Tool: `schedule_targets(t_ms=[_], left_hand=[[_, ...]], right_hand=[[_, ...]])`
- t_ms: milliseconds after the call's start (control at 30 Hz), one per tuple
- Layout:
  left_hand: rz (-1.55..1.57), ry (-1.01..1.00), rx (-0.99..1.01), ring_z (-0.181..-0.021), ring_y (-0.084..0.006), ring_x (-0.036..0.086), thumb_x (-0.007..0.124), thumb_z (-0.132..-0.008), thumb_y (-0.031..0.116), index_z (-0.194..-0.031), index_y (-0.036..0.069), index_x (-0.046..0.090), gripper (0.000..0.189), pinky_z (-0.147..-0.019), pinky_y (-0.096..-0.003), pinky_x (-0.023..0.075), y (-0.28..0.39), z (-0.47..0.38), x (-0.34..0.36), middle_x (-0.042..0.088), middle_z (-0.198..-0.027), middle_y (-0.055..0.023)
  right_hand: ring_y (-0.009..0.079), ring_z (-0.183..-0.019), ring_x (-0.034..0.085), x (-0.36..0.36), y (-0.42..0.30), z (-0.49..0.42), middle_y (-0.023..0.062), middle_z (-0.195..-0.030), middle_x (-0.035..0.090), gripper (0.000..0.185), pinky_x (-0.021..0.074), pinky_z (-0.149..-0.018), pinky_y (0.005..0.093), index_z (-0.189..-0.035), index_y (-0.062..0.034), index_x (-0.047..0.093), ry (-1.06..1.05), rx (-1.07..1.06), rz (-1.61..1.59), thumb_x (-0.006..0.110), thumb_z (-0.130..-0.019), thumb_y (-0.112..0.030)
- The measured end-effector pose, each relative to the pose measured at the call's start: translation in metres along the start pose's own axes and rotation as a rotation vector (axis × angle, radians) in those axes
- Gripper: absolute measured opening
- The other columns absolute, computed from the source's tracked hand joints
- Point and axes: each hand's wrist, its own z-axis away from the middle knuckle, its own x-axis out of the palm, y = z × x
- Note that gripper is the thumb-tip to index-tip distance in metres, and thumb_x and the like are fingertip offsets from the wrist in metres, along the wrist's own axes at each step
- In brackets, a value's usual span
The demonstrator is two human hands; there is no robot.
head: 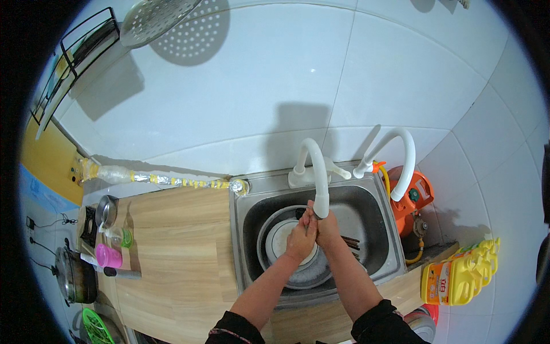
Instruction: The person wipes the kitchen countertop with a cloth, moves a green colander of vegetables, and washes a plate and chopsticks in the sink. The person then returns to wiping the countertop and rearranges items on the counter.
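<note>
My left hand [302, 239] and my right hand [328, 228] are pressed together below the mouth of a white gooseneck faucet [319, 185]. They are over a stainless steel sink [374, 223]. Whether anything lies between the palms is hidden. Beneath them sits a round metal basin [263, 245] with foamy water, and a white plate or bowl [279, 238] rests inside it. Several brown chopsticks [351, 241] lie in the sink to the right of the basin, partly covered by my right forearm.
A second white spout [403, 137] and an orange gas cylinder [406, 215] stand right of the sink, near yellow detergent jugs [455, 275]. On the wooden counter [180, 241] at left are a pink cup [108, 256], a metal bowl [106, 210] and a cleaver [124, 273]. A skimmer [150, 21] hangs above.
</note>
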Motion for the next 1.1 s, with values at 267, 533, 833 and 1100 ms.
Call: schedule_targets(t_ms=[267,533,833,1100], left_hand=[[0.517,-0.468,-0.431,-0.063,-0.0169,0.052,0.055,-0.081,0.02,-0.108,0.004,0.047,0.033,-0.057,-0.031,0.0434,0.008,-0.007,-0.049,0.053,-0.075,-0.0062],[0.928,-0.321,-0.561,-0.093,-0.0276,0.056,0.052,-0.081,0.015,-0.123,0.002,0.036,0.047,-0.081,-0.0477,0.0468,0.004,0.009,-0.048,0.052,-0.104,-0.015],[0.958,-0.206,-0.674,-0.113,-0.0329,0.043,0.033,-0.09,0.053,-0.124,0.007,0.039,0.058,-0.091,-0.0562,0.0348,0.008,0.026,-0.012,0.043,-0.123,-0.0124],[1.274,0.125,-0.589,-0.074,-0.0204,0.053,0.039,-0.091,0.046,-0.102,0.009,0.051,0.04,-0.069,-0.0403,0.044,-0.023,-0.007,-0.016,0.055,-0.085,-0.0054]], right_hand=[[0.0205,-0.071,0.057,0.001,-0.014,0.01,0.0069,-0.078,0.058,0.031,0.047,-0.067,0.0325,-0.085,-0.0044,0.054,0.137,0.138,0.371,0.044,-0.09,-0.034],[0.0188,-0.075,0.053,-0.032,-0.007,-0.013,0.007,-0.081,0.056,0.029,0.0418,-0.069,0.031,-0.096,-0.0019,0.051,0.369,-0.343,0.707,0.039,-0.092,-0.028],[0.0108,-0.068,0.049,0.003,-0.012,-0.005,0.0034,-0.074,0.051,0.01,0.0405,-0.06,0.0253,-0.088,-0.0038,0.052,0.284,-0.168,0.195,0.053,-0.085,-0.013],[0.0106,-0.072,0.05,0.005,-0.013,0.012,0.002,-0.078,0.055,0.016,0.0416,-0.063,0.0258,-0.089,-0.0031,0.055,0.088,-0.324,0.911,0.052,-0.088,-0.018]])
